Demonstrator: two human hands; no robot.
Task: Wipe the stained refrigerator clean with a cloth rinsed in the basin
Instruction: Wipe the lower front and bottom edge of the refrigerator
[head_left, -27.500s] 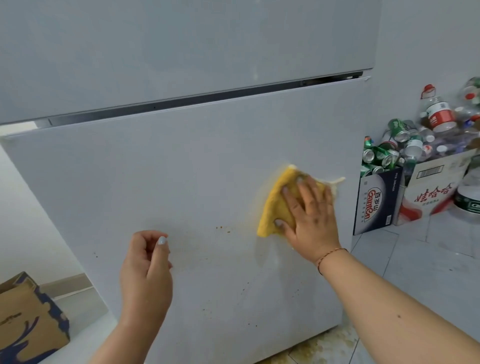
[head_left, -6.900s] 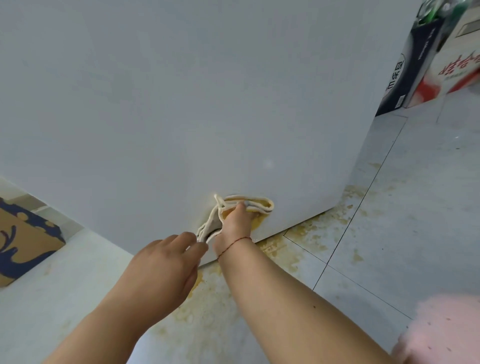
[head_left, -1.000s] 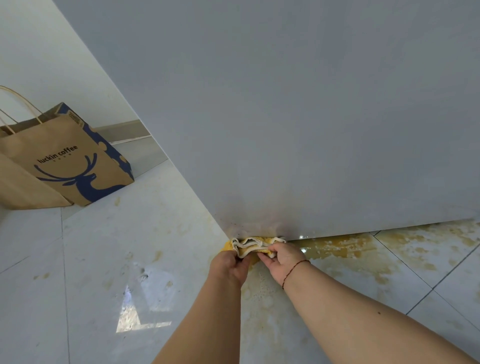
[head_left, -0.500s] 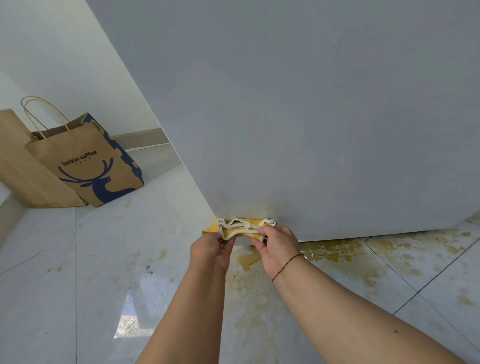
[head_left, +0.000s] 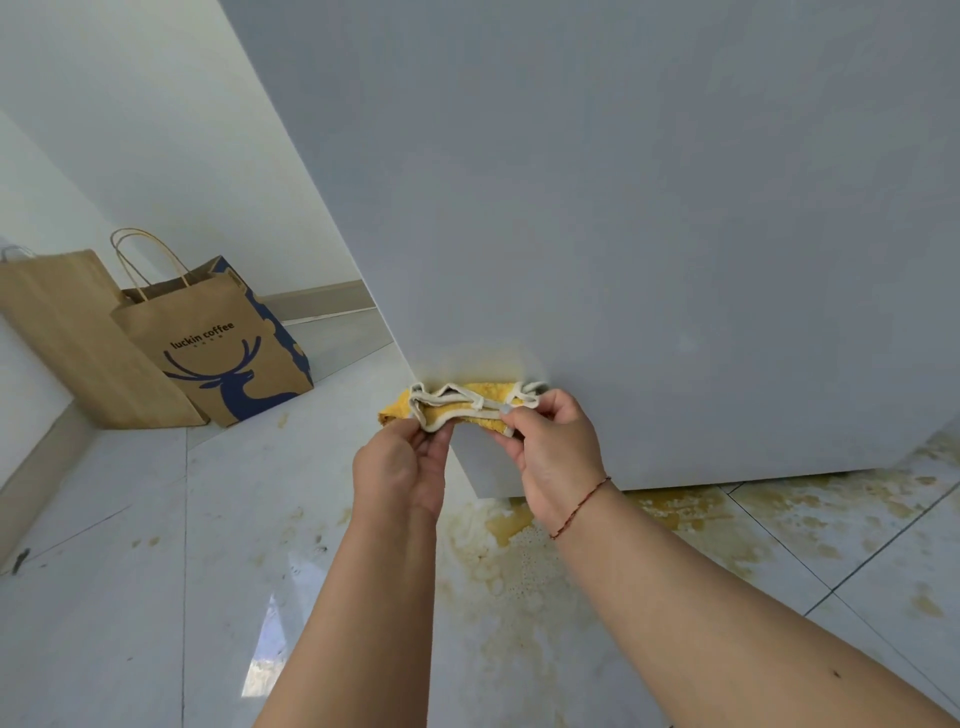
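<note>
The white refrigerator door (head_left: 649, 234) fills the upper right of the head view. A folded yellow cloth (head_left: 467, 405) with a cream hem is held up in front of the door's lower left corner. My left hand (head_left: 402, 467) pinches its left end and my right hand (head_left: 550, 452) pinches its right end. A faint yellowish smear shows on the door just above the cloth. The basin is out of view.
Two brown paper bags (head_left: 208, 348) stand against the wall at the left, one printed with a blue deer. Yellow-brown spill stains (head_left: 530, 530) and foam cover the white floor tiles below the door and to the right.
Both hands have lifted the folded cloth off the door's bottom edge and now hold it a little higher, in front of the corner. The view has shifted right.
</note>
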